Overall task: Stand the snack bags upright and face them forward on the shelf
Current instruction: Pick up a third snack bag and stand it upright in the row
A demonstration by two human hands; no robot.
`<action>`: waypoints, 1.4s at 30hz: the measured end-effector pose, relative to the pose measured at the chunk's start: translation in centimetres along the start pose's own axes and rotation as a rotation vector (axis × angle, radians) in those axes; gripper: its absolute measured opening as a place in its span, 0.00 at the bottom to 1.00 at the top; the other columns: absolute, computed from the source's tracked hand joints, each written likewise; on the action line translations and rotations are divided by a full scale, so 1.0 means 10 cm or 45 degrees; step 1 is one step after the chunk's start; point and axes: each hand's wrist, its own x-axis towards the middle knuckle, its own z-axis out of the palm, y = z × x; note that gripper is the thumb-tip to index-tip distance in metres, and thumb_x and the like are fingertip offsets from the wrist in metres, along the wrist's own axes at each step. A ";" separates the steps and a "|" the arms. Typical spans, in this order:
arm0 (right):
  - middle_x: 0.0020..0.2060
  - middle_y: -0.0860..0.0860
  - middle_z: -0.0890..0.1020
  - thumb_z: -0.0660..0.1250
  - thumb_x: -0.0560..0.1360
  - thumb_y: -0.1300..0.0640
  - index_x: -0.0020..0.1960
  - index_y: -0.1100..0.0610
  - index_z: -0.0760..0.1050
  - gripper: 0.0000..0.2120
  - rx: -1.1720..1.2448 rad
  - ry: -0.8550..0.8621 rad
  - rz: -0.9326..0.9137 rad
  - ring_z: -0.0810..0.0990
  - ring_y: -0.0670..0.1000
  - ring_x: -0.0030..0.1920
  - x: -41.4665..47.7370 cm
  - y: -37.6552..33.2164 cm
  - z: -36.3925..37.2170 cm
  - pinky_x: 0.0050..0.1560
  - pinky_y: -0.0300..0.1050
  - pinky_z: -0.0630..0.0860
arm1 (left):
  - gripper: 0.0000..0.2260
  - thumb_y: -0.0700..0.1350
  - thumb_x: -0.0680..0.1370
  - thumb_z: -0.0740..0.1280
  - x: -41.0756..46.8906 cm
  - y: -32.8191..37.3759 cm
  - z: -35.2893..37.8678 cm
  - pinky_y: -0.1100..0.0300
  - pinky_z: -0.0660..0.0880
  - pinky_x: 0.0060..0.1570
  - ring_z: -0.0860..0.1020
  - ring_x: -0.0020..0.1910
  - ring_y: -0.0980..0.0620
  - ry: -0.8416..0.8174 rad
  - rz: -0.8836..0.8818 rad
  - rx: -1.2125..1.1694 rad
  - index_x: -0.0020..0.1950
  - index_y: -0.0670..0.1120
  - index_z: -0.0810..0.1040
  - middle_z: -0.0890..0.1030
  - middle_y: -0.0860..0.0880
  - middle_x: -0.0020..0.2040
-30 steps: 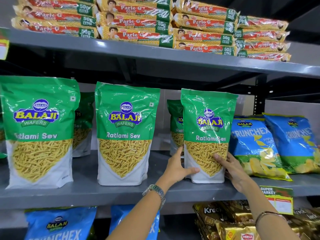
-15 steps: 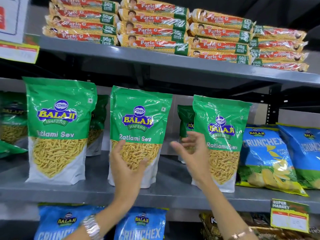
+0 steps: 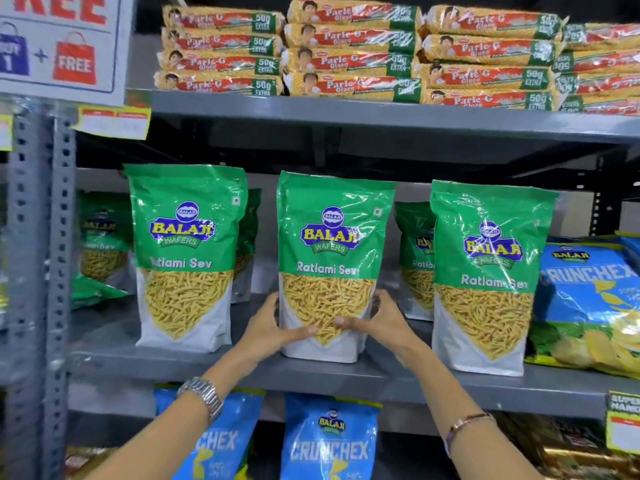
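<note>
Three green Balaji Ratlami Sev bags stand upright, labels forward, at the front of the grey middle shelf (image 3: 311, 375). Both hands hold the middle bag (image 3: 332, 237) low on its sides: my left hand (image 3: 273, 327) on its left edge, my right hand (image 3: 377, 320) on its right edge, thumbs across the front. The left bag (image 3: 185, 237) and the right bag (image 3: 488, 258) stand free. More green bags stand behind them; one (image 3: 93, 291) lies tipped at the far left.
Blue Crunchex bags (image 3: 588, 299) lean at the right end of the shelf, and others (image 3: 329, 441) sit on the shelf below. Parle-G packs (image 3: 346, 50) are stacked on the top shelf. A perforated grey upright (image 3: 41, 271) and a sale sign (image 3: 59, 39) are on the left.
Both hands left the right green bag, crossed to the left and closed on the middle bag. My view shifted left and closer.
</note>
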 end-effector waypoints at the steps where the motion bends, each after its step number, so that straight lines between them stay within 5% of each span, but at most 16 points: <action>1: 0.48 0.40 0.75 0.81 0.56 0.51 0.55 0.51 0.65 0.34 0.014 0.004 0.004 0.74 0.37 0.47 0.00 0.02 -0.05 0.32 0.25 0.72 | 0.40 0.56 0.58 0.79 0.00 0.01 0.04 0.52 0.70 0.64 0.72 0.64 0.51 0.001 0.016 0.007 0.66 0.50 0.67 0.74 0.52 0.66; 4: 0.49 0.42 0.77 0.81 0.53 0.49 0.54 0.50 0.67 0.35 -0.005 0.016 0.003 0.75 0.37 0.47 0.01 0.09 -0.19 0.34 0.26 0.73 | 0.33 0.54 0.60 0.79 -0.01 0.06 0.17 0.60 0.72 0.56 0.74 0.59 0.55 0.000 0.083 -0.010 0.60 0.54 0.68 0.76 0.55 0.59; 9: 0.49 0.44 0.78 0.82 0.50 0.47 0.50 0.48 0.67 0.35 0.032 0.024 -0.013 0.76 0.39 0.47 -0.02 0.16 -0.28 0.32 0.24 0.72 | 0.28 0.54 0.59 0.79 -0.03 0.06 0.29 0.59 0.73 0.57 0.76 0.59 0.53 0.025 0.155 -0.053 0.51 0.64 0.67 0.75 0.64 0.53; 12: 0.50 0.45 0.77 0.80 0.47 0.44 0.51 0.48 0.67 0.38 0.064 0.030 -0.050 0.75 0.38 0.48 -0.09 0.12 -0.24 0.34 0.25 0.73 | 0.34 0.57 0.60 0.78 -0.07 0.08 0.28 0.65 0.72 0.55 0.73 0.63 0.55 0.009 0.180 0.001 0.60 0.62 0.63 0.74 0.62 0.59; 14: 0.53 0.45 0.76 0.79 0.46 0.44 0.56 0.48 0.65 0.42 0.091 0.147 -0.157 0.75 0.37 0.50 -0.13 0.10 -0.16 0.43 0.28 0.74 | 0.46 0.60 0.60 0.76 -0.12 0.14 0.26 0.58 0.69 0.64 0.68 0.68 0.54 0.025 0.217 0.075 0.72 0.55 0.55 0.68 0.56 0.70; 16: 0.56 0.45 0.75 0.78 0.51 0.42 0.61 0.49 0.66 0.42 0.082 0.475 -0.353 0.75 0.41 0.54 -0.17 0.06 -0.04 0.55 0.34 0.72 | 0.50 0.61 0.60 0.73 -0.22 0.21 0.18 0.55 0.66 0.67 0.65 0.70 0.54 0.188 0.303 0.050 0.75 0.50 0.51 0.62 0.53 0.73; 19: 0.51 0.38 0.75 0.74 0.58 0.36 0.56 0.41 0.68 0.30 0.118 0.804 -0.617 0.76 0.43 0.49 -0.25 -0.15 0.29 0.49 0.37 0.73 | 0.38 0.55 0.65 0.72 -0.39 0.22 -0.15 0.60 0.67 0.63 0.70 0.65 0.55 0.684 0.520 -0.177 0.71 0.51 0.61 0.69 0.53 0.68; 23: 0.45 0.38 0.76 0.75 0.58 0.42 0.48 0.37 0.68 0.23 0.021 0.490 -0.702 0.77 0.41 0.41 -0.21 -0.43 0.91 0.40 0.29 0.70 | 0.35 0.54 0.66 0.72 -0.48 0.01 -0.87 0.55 0.65 0.69 0.69 0.67 0.52 1.207 0.518 -0.282 0.70 0.48 0.63 0.69 0.47 0.68; 27: 0.56 0.48 0.74 0.76 0.62 0.44 0.58 0.45 0.62 0.32 -0.101 -0.104 -0.380 0.76 0.43 0.49 -0.07 -0.46 1.44 0.47 0.34 0.72 | 0.54 0.67 0.56 0.74 -0.45 -0.25 -1.44 0.57 0.59 0.68 0.62 0.70 0.52 0.961 0.231 -0.167 0.74 0.47 0.55 0.61 0.51 0.71; 31: 0.67 0.55 0.70 0.74 0.65 0.44 0.69 0.58 0.59 0.41 -0.128 -0.303 -0.151 0.71 0.55 0.65 0.09 -0.44 1.82 0.63 0.51 0.71 | 0.69 0.72 0.41 0.73 -0.37 -0.39 -1.77 0.53 0.60 0.68 0.59 0.74 0.47 0.530 -0.013 -0.008 0.75 0.48 0.50 0.56 0.46 0.77; 34: 0.65 0.54 0.74 0.75 0.65 0.46 0.62 0.55 0.62 0.33 -0.078 -0.317 -0.100 0.73 0.55 0.63 0.14 -0.43 1.97 0.62 0.52 0.72 | 0.62 0.67 0.40 0.77 -0.32 -0.47 -1.84 0.62 0.75 0.54 0.75 0.60 0.51 0.360 -0.092 -0.054 0.70 0.53 0.58 0.70 0.43 0.69; 36: 0.63 0.54 0.76 0.75 0.65 0.46 0.63 0.55 0.64 0.33 -0.077 -0.287 -0.095 0.74 0.55 0.63 0.16 -0.39 2.00 0.62 0.54 0.72 | 0.57 0.65 0.44 0.78 -0.32 -0.51 -1.85 0.66 0.74 0.45 0.77 0.53 0.56 0.331 -0.077 0.000 0.69 0.52 0.60 0.75 0.46 0.63; 42: 0.60 0.52 0.79 0.77 0.63 0.46 0.62 0.53 0.67 0.33 0.005 -0.233 -0.091 0.77 0.53 0.60 0.20 -0.29 1.92 0.61 0.54 0.74 | 0.45 0.58 0.54 0.78 -0.29 -0.52 -1.75 0.66 0.72 0.47 0.76 0.53 0.57 0.364 -0.082 0.006 0.65 0.56 0.60 0.74 0.50 0.60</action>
